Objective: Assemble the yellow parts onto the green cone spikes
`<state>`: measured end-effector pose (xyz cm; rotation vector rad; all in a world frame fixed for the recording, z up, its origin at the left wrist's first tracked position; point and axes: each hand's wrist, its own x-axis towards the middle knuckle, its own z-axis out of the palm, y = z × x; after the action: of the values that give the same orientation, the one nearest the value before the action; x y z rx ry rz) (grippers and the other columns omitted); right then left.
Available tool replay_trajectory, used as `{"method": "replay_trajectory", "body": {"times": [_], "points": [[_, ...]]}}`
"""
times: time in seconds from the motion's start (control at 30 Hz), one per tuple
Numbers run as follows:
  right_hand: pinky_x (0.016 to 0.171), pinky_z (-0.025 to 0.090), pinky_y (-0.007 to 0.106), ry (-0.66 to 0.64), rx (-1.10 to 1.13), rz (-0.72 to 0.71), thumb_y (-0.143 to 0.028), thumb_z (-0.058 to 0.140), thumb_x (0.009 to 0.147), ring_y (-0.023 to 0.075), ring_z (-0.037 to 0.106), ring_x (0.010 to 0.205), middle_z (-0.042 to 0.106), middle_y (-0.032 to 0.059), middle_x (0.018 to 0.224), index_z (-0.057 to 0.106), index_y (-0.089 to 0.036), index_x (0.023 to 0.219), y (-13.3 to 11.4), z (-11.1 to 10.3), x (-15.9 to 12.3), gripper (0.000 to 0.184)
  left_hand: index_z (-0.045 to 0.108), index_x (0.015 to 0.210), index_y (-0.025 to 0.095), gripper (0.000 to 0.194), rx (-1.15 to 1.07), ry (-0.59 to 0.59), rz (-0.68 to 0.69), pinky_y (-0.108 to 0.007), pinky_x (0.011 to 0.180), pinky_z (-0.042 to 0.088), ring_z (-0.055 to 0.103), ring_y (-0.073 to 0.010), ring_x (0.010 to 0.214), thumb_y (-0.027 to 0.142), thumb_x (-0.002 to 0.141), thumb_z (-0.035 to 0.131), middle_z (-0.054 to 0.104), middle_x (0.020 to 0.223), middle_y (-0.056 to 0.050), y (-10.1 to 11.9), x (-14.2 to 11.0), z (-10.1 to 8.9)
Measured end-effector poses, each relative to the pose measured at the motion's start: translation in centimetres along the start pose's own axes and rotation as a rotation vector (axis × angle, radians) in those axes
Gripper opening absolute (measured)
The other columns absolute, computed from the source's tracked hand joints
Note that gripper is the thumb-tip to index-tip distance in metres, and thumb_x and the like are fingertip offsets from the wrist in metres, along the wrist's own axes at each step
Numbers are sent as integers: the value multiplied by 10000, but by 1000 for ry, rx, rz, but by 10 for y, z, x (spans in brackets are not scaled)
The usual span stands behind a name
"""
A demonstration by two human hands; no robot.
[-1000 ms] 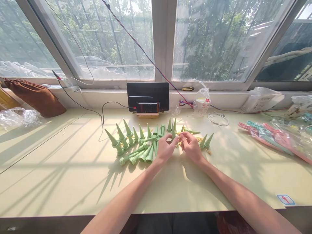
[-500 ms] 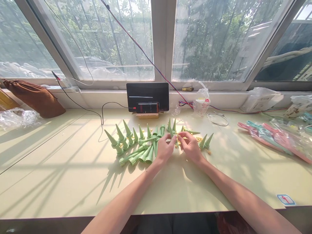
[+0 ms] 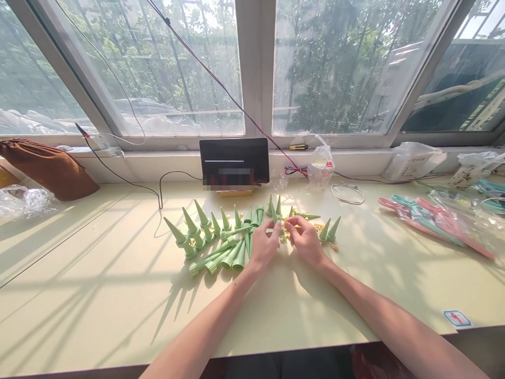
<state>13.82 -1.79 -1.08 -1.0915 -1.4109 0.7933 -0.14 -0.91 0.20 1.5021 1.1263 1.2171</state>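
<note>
My left hand (image 3: 265, 245) is closed around a green plastic spike (image 3: 275, 215), its point upward. Close beside it, the fingertips of my right hand (image 3: 306, 243) are pinched together at the spike's side; whatever they hold is too small to make out. Small yellow pieces (image 3: 319, 228) lie scattered behind and around my right hand. To the left, several green spikes (image 3: 190, 223) stand upright, and several longer green cones (image 3: 226, 258) lie in a heap against my left hand. Two more upright spikes (image 3: 329, 229) stand right of my right hand.
A dark tablet (image 3: 235, 155) leans at the back on a small stand. Behind the spikes are a bagged cup (image 3: 321, 167) and a coiled cable (image 3: 347, 201). Pink and teal plastic items (image 3: 436, 218) lie at right, a brown pouch (image 3: 51, 168) at far left.
The whole view has shifted slightly left and down. My hands stay together at the spike, which appears a little more upright; my right fingertips remain close to it.
</note>
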Motion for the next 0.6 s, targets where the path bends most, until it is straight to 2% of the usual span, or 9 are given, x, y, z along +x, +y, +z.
{"method": "replay_trajectory", "body": {"times": [0.2,0.27,0.43,0.6], "points": [[462,390,271,8,0,11,-515,555,908,123,504,461,580,-8,700,547,-208,820,-2,1,1,319,634,754,182,372,79,16,58,-230,401,278,399,-63,419,536,850,577,615,754,-15,4,-1,-3],[464,385,268,3,4,15,-493,563,909,121,492,453,550,-24,650,545,-206,806,-3,1,1,305,651,755,182,360,102,18,64,-230,429,290,390,-71,444,521,851,580,607,727,-9,6,-1,-4],[457,371,261,3,18,30,-492,575,904,116,468,430,502,-50,565,536,-206,784,-2,1,2,313,704,844,187,297,91,18,85,-232,536,398,486,-106,553,462,850,591,652,776,-18,9,0,-5],[471,372,265,-3,7,39,-518,556,910,126,464,433,493,-52,518,522,-212,759,-1,1,1,343,696,836,191,286,110,0,81,-235,490,333,413,-92,497,452,858,583,594,710,-2,7,-1,-6]]}}
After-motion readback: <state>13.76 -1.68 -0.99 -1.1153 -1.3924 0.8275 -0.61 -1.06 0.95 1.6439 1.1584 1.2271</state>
